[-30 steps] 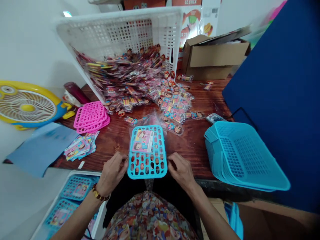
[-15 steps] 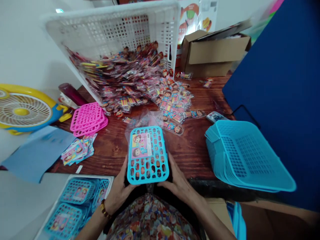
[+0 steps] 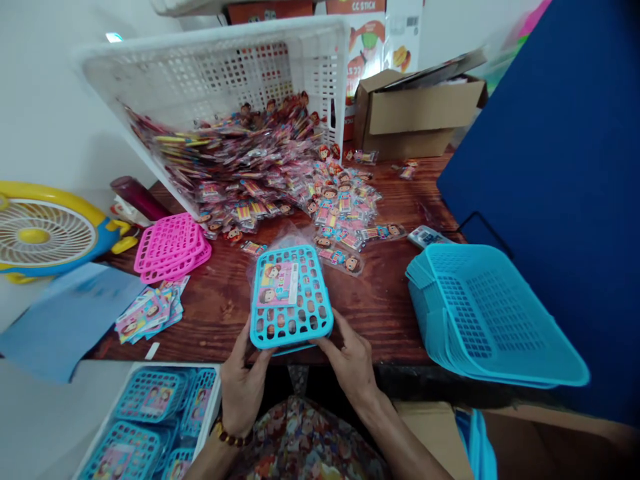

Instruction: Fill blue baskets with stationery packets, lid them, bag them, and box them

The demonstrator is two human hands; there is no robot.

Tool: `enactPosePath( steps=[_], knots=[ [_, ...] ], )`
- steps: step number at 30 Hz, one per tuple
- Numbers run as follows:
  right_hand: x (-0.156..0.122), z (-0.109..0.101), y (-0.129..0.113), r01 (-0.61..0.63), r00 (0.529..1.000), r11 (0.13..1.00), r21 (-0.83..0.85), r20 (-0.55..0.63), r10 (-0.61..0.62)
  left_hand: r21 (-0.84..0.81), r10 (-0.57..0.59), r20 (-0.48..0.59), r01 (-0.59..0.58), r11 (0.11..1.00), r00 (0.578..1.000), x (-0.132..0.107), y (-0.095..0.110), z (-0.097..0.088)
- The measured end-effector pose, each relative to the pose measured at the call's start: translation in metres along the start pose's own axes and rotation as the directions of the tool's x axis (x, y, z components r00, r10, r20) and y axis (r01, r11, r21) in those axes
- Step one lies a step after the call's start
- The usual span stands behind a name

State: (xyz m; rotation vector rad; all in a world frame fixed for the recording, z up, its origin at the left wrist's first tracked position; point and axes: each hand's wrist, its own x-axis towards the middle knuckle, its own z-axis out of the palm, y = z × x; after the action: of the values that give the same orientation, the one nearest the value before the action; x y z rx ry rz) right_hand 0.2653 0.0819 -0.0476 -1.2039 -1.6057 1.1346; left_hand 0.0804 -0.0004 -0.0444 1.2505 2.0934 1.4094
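Between my two hands I hold a blue lidded plastic basket [image 3: 305,303] with a printed card under its lid and small packets showing through the holes. Clear plastic film sticks out behind its far end. My left hand [image 3: 243,377] grips the near left corner, thumb at the near edge, a beaded bracelet on the wrist. Across from it, my right hand [image 3: 351,360] grips the near right corner. The basket is tilted, its near edge over the table's front edge. Small packets with cartoon figures [image 3: 343,207] lie just beyond it.
A large white crate [image 3: 215,73] lies tipped, spilling packets. Pink lids [image 3: 173,243], printed cards [image 3: 147,313] and a yellow-blue fan [image 3: 45,233] are at left. Nested blue baskets [image 3: 500,313] stand right, before a blue panel [image 3: 545,167]. Filled baskets [image 3: 153,397] sit in a box lower left.
Both hands have shifted toward the basket's near corners, and its near edge has tipped up slightly, showing its underside rim. The camera view has shifted a little.
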Motion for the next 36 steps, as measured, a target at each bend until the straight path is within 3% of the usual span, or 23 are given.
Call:
enactPosePath(
  steps=[5, 12, 15, 17, 19, 23, 26, 28, 32, 34, 36],
  knots=[
    [-0.011, 0.001, 0.008, 0.050, 0.998, 0.988, -0.145, -0.037, -0.056, 0.044, 0.022, -0.060, -0.019, 0.999, 0.998, -0.014, -0.020, 0.002],
    [-0.022, 0.004, 0.004, 0.056, 0.996, 0.960, -0.273, -0.054, -0.074, 0.067, 0.087, -0.197, -0.075, 0.995, 0.976, -0.027, -0.025, -0.001],
    [-0.028, 0.003, 0.013, -0.006, 1.000, 0.949, -0.314, -0.004, 0.005, 0.021, 0.044, -0.157, -0.042, 0.999, 0.987, -0.032, -0.029, -0.001],
    [-0.030, 0.002, 0.018, -0.045, 0.999, 0.957, -0.286, -0.041, 0.035, -0.011, 0.015, -0.116, -0.016, 1.000, 0.993, -0.031, -0.029, -0.001],
    [-0.028, 0.002, 0.022, -0.015, 0.997, 0.983, -0.181, -0.077, 0.001, 0.021, 0.039, -0.042, -0.038, 0.999, 0.998, -0.025, -0.028, -0.002],
    [-0.022, 0.008, 0.025, 0.021, 0.999, 0.997, 0.079, -0.042, -0.018, 0.095, 0.156, 0.118, -0.168, 0.981, 0.981, -0.012, -0.025, 0.000],
    [-0.017, 0.006, 0.029, 0.090, 0.988, 0.983, 0.163, -0.142, -0.067, 0.099, 0.126, 0.122, -0.139, 0.985, 0.985, -0.012, -0.028, 0.005],
    [-0.012, -0.002, 0.032, 0.109, 0.989, 0.987, 0.121, -0.116, -0.095, 0.115, 0.076, 0.092, -0.086, 0.990, 0.993, -0.015, -0.032, 0.010],
    [-0.004, -0.015, 0.034, 0.117, 0.971, 0.992, -0.054, 0.216, -0.103, 0.079, 0.013, 0.061, -0.018, 0.997, 0.998, -0.019, -0.034, 0.018],
    [-0.008, -0.012, 0.035, 0.134, 0.972, 0.985, -0.109, 0.210, -0.109, 0.056, 0.019, 0.045, -0.022, 0.998, 0.999, -0.020, -0.034, 0.021],
    [-0.017, -0.006, 0.034, 0.147, 0.987, 0.973, -0.177, 0.088, -0.133, 0.042, 0.044, 0.022, -0.045, 0.998, 0.999, -0.021, -0.033, 0.023]
  ],
)
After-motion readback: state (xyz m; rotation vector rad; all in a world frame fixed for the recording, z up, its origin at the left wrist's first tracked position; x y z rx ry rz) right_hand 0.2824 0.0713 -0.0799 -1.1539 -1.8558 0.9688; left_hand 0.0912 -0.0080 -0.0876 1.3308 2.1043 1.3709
